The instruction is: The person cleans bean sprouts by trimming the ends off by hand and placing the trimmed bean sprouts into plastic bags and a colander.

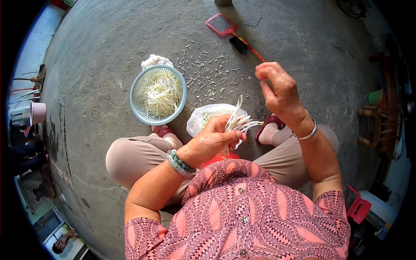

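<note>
My left hand [219, 134] is closed around a bunch of bean sprouts [240, 120], their pale stems fanning out above the thumb and to the right. Raised at the right, my right hand [277, 89] has curled fingers with a gap between thumb and forefinger; nothing shows in it. A white plastic bag [193, 125] lies open below my left hand, some sprouts inside. Further left, a blue-grey plastic colander [134, 96] holds a heap of bean sprouts [162, 94]. Small sprout bits [212, 71] are strewn over the floor ahead.
A red fly swatter [222, 25] lies on the concrete floor [108, 47], with a black object [238, 44] by its handle. White crumpled cloth or plastic [156, 60] sits behind the colander. Wooden furniture [388, 117] stands at far right, a pink bucket [37, 113] at far left.
</note>
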Tool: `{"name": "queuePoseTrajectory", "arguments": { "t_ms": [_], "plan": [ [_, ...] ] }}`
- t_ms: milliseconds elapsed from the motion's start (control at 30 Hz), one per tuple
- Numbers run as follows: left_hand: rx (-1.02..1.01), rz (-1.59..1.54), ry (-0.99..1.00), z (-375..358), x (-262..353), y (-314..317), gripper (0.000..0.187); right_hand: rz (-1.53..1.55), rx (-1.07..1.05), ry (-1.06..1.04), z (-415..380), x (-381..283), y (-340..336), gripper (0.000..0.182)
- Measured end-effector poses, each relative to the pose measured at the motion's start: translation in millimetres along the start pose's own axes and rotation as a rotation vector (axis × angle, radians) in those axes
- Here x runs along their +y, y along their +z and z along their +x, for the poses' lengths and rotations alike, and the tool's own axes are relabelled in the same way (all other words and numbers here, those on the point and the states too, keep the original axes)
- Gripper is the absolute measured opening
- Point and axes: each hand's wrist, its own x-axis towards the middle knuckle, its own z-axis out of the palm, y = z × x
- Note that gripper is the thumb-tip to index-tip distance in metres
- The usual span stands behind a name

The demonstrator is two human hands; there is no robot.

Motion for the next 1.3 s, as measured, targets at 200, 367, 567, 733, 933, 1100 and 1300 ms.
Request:
{"name": "queuePoseTrajectory", "arguments": {
  "t_ms": [200,367,567,733,933,1100,1300],
  "plan": [
    [0.0,-0.08,0.012,-1,2,-1,0.018,0.396,-0.468,0.24,-9,-7,-8,0.014],
    [-0.035,-0.017,0.024,1,-4,-6,0.019,0.504,-0.535,0.13,-17,-13,5,0.015],
    [-0.028,-0.046,0.011,1,-2,-4,0.019,0.462,-0.482,0.091,-22,-14,15,0.013],
    [0.003,-0.119,0.055,1,-2,-3,0.022,0.375,-0.398,0.029,-21,-11,13,0.012],
    [0.003,-0.121,0.056,0,1,-3,0.021,0.26,-0.328,-0.085,-20,-16,16,0.011],
    [0.021,-0.112,0.014,3,-4,-5,0.019,0.132,-0.254,-0.178,-21,-16,19,0.013],
    [0.05,-0.033,0.014,2,-2,-4,0.017,0.165,-0.152,-0.05,-17,-16,12,0.012]
  ]
}}
